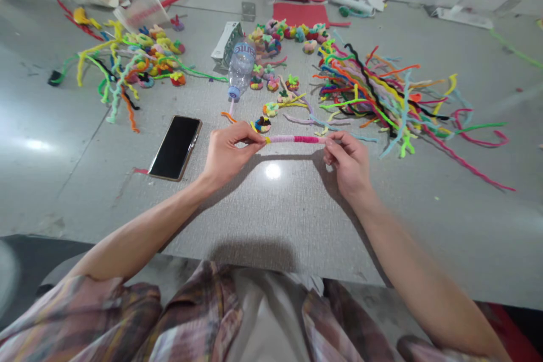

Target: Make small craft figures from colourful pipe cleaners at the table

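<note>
Striped fuzzy rod (292,139) held crosswise, left hand (229,150), right hand (351,165), fingers (247,132) pinching its ends, forearms (153,226) angled inward

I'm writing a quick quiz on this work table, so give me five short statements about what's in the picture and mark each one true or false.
1. The left hand and the right hand both hold the banded strip. True.
2. The banded strip is one colour from end to end. False: it shows yellow, pale lilac and pink.
3. The phone lies to the right of both hands. False: the phone lies to the left of them.
4. The big bundle of fuzzy strands lies to the right of the bottle. True.
5. The bottle's cap is red. False: the cap is blue.
</note>
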Available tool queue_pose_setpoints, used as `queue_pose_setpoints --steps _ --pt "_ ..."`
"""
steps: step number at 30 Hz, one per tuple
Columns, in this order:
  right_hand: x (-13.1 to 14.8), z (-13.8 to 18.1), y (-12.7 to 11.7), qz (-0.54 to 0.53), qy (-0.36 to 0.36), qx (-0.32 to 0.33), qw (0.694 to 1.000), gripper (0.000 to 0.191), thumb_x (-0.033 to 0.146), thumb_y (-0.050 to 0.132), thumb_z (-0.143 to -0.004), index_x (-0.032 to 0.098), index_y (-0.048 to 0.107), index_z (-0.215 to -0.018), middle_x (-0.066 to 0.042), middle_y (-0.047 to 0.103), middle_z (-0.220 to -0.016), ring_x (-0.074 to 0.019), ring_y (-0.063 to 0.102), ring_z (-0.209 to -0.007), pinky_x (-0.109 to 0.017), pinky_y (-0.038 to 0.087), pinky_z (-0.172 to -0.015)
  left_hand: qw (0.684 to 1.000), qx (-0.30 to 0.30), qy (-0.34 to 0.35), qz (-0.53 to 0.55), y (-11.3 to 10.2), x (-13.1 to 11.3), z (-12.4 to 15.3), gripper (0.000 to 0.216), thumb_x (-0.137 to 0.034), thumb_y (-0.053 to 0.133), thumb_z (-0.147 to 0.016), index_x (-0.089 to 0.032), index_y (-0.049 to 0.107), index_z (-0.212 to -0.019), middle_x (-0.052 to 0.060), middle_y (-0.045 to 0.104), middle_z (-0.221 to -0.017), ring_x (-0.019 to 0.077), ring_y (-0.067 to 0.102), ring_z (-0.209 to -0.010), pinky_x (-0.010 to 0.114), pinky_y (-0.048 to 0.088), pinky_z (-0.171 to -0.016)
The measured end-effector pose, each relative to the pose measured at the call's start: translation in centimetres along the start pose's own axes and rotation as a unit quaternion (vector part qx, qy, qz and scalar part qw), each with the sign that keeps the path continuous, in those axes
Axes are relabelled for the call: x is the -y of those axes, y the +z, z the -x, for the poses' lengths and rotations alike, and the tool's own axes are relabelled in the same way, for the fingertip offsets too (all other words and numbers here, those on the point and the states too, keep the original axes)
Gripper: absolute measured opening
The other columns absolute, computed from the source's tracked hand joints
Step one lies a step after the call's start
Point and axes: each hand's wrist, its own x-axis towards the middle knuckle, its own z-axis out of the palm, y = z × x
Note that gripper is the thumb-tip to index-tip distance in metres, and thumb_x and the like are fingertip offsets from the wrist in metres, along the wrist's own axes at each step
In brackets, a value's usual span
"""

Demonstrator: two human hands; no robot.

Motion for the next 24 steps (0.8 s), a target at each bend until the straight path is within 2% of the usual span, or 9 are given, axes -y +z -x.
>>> queue_pose_setpoints --steps 2,4,7,11,14,18,21,24 --pt "0.0 0.1 -0.1 0.017 -0.008 0.001 1.0 0.029 0.056 0.086 -0.098 0.029 0.077 -0.098 0.005 0.055 -0.068 -0.0141 0.048 -0.059 -0.032 0.039 -0.058 1.0 0.025 -0.001 -0.017 0.0 0.4 0.0 0.007 -0.021 0.079 -0.095 -0.022 0.085 -0.1 0.004 0.086 -0.098 0.0186 0.081 -0.09 0.035 0.068 -0.089" --pt "0.1 0.2 -0.1 0.036 -0.014 0.001 0.999 0.03 0.057 0.087 -0.097 0.028 0.077 -0.096 0.005 0.055 -0.066 -0.0144 0.047 -0.058 -0.032 0.038 -0.057 0.996 0.062 0.006 -0.061 0.0 0.9 0.0 0.025 -0.02 0.078 -0.096 -0.023 0.085 -0.12 0.004 0.086 -0.105 0.019 0.081 -0.094 0.036 0.065 -0.092" --pt "0.7 0.6 0.2 0.062 -0.02 0.015 0.998 0.033 0.059 0.087 -0.098 0.028 0.076 -0.093 0.005 0.056 -0.062 -0.0143 0.046 -0.057 -0.032 0.036 -0.056 0.982 0.121 0.023 -0.145 0.1 1.6 0.4 0.039 -0.022 0.078 -0.097 -0.024 0.079 -0.136 0.004 0.085 -0.102 0.0194 0.079 -0.089 0.033 0.06 -0.086" --pt "1.5 1.5 1.0 0.122 -0.036 0.059 0.99 0.038 0.063 0.082 -0.102 0.027 0.078 -0.091 0.004 0.058 -0.065 -0.0142 0.045 -0.058 -0.032 0.031 -0.056 0.948 0.183 0.08 -0.246 0.5 1.6 1.2 0.014 -0.036 0.072 -0.107 -0.025 0.08 -0.11 0.004 0.08 -0.093 0.0188 0.071 -0.076 0.03 0.046 -0.067" --pt "1.9 2.1 1.6 0.177 -0.067 0.092 0.978 0.042 0.065 0.077 -0.105 0.026 0.082 -0.09 0.003 0.058 -0.066 -0.0142 0.044 -0.059 -0.033 0.029 -0.058 0.932 0.188 0.111 -0.29 0.5 1.3 1.5 0.026 -0.041 0.066 -0.112 -0.024 0.076 -0.095 0.004 0.075 -0.084 0.0175 0.063 -0.065 0.03 0.038 -0.061" --pt "1.9 2.3 2.0 0.234 -0.085 0.141 0.958 0.052 0.069 0.069 -0.11 0.025 0.075 -0.083 0.003 0.056 -0.063 -0.0145 0.045 -0.059 -0.034 0.028 -0.061 0.914 0.198 0.137 -0.327 0.5 0.6 1.7 0.03 -0.044 0.063 -0.116 -0.023 0.073 -0.097 0.004 0.071 -0.081 0.0172 0.061 -0.063 0.031 0.033 -0.06" --pt "1.7 2.4 2.1 0.281 -0.101 0.182 0.937 0.058 0.069 0.057 -0.116 0.025 0.058 -0.078 0.003 0.052 -0.064 -0.0152 0.045 -0.06 -0.035 0.028 -0.064 0.895 0.227 0.133 -0.361 0.5 -0.3 1.8 0.033 -0.045 0.057 -0.12 -0.022 0.072 -0.102 0.004 0.072 -0.084 0.0174 0.062 -0.063 0.031 0.029 -0.059" --pt "1.7 2.5 2.1 0.313 -0.117 0.209 0.919 0.056 0.065 0.045 -0.12 0.025 0.045 -0.08 0.002 0.052 -0.068 -0.0168 0.046 -0.064 -0.036 0.029 -0.067 0.872 0.265 0.113 -0.396 0.6 -1.3 1.8 0.035 -0.047 0.052 -0.122 -0.021 0.073 -0.109 0.005 0.076 -0.09 0.018 0.064 -0.065 0.031 0.024 -0.058"
